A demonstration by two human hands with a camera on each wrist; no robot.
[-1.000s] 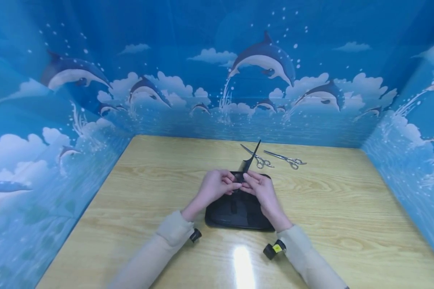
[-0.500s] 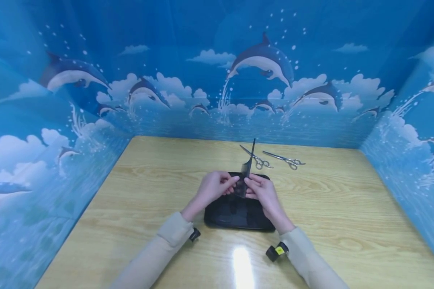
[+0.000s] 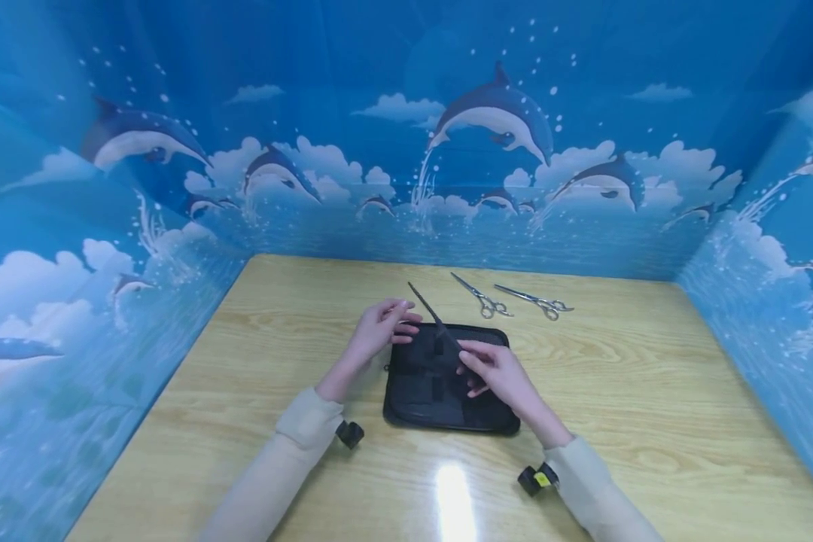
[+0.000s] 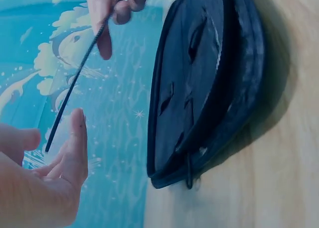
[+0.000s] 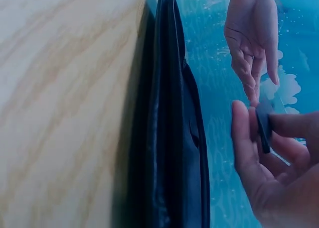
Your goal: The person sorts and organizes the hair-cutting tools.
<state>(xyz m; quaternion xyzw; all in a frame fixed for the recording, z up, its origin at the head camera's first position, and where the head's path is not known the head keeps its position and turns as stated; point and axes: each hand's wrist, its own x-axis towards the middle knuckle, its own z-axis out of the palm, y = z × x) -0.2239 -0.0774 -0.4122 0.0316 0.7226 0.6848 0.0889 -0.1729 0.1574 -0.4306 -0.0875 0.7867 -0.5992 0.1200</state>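
Observation:
My right hand (image 3: 497, 369) pinches a black tail comb (image 3: 447, 336) between thumb and fingers, above the black case. The comb's thin tail points up and to the left. Near the tail's tip is my left hand (image 3: 377, 329), its fingers loosely extended with nothing gripped; in the left wrist view the tip lies between thumb and fingers of the left hand (image 4: 55, 183), and I cannot tell whether they touch. The black zip case (image 3: 413, 395) lies on the table beneath both hands, with strap loops on its upper face. In the right wrist view the comb (image 5: 264, 128) is seen nearly end-on.
Two pairs of silver scissors lie behind the case: the left scissors (image 3: 470, 287) and the right scissors (image 3: 525, 295). The wooden table (image 3: 650, 391) is bordered by a blue dolphin-print curtain (image 3: 352, 226) at the back and sides.
The left hand has let go of the comb and moved left. The right hand keeps hold, and the comb's tail has swung from pointing up and right to up and left.

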